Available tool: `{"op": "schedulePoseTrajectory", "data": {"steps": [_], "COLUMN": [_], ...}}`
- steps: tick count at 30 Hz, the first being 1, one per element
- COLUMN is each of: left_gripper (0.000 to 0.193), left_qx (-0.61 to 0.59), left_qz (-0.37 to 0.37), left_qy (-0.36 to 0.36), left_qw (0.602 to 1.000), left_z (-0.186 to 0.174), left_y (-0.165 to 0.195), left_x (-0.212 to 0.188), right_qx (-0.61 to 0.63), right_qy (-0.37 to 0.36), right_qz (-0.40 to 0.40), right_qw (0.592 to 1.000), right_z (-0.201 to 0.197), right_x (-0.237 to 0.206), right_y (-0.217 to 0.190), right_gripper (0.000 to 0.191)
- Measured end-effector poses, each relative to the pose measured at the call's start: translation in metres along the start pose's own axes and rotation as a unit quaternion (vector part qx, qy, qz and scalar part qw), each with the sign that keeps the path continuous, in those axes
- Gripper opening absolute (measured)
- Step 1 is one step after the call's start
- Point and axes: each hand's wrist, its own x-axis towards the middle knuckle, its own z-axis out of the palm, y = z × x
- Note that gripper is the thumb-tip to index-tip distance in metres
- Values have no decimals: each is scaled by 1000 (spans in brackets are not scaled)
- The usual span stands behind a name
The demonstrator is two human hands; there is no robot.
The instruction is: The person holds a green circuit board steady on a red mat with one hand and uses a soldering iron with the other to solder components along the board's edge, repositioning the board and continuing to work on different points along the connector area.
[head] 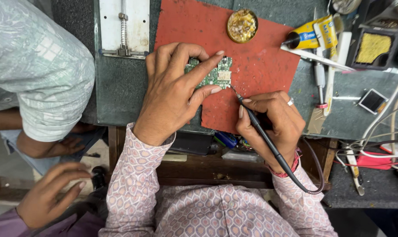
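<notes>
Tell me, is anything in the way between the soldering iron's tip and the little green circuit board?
Nothing visible. The soldering iron in the right hand has its tip at the circuit board's right edge, with only bare red mat there. The left hand pins the board.

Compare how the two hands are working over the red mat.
The left hand lies spread, fingertips pinning the green circuit board flat; the right hand is curled in a pen-like grip around the black soldering iron. The left hand touches the board directly; the right reaches it only through the iron's tip at the board's right edge. The right hand wears a ring, while none shows on the left. Both are bare and work over the red mat.
</notes>
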Motion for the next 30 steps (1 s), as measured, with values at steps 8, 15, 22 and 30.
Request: {"op": "schedulePoseTrajectory", "data": {"steps": [8, 15, 22, 30], "left_gripper": [55, 57, 57, 57], "left_qx": [4, 4, 7, 8], "left_qz": [-5, 5, 11, 5], "left_qy": [-9, 4, 7, 8], "left_qw": [1000, 1000, 1000, 1000], "left_z": [1, 5, 8, 9], "left_y": [-1, -3, -4, -3], "left_x": [2, 5, 5, 5], "right_qx": [31, 11, 6, 13], "right_qy": [10, 15, 16, 10], "right_qz": [-8, -15, -27, -33], "right_qw": [999, 1000, 999, 999], "right_z": [1, 2, 3, 1], "right_x": [-1, 3, 2, 3], "right_y": [4, 5, 8, 9], "right_gripper": [17, 16, 16, 17]}}
